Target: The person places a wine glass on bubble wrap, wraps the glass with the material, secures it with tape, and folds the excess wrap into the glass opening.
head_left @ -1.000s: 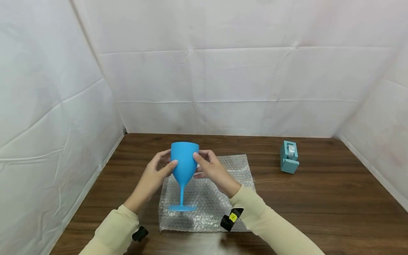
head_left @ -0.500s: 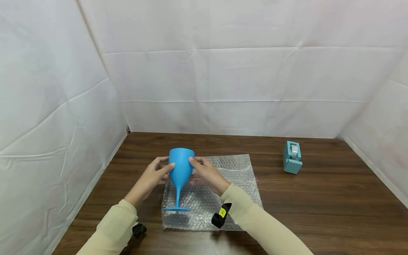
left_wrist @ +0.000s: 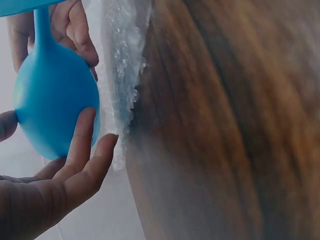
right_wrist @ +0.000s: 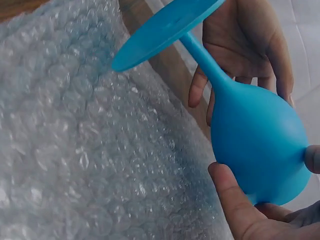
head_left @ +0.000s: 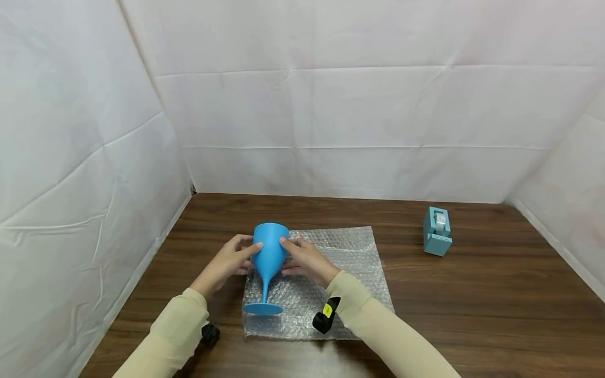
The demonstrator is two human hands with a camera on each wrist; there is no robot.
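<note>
Your left hand (head_left: 228,260) and right hand (head_left: 310,262) both hold the cup (head_left: 270,251) over the wrap's (head_left: 355,258) left side, and it could tip if one lets go early.

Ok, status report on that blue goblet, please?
Left hand, right hand: both gripping blue goblet. Goblet: held over bubble wrap. In the way: nothing visible; tape dispenser off to the right.
</note>
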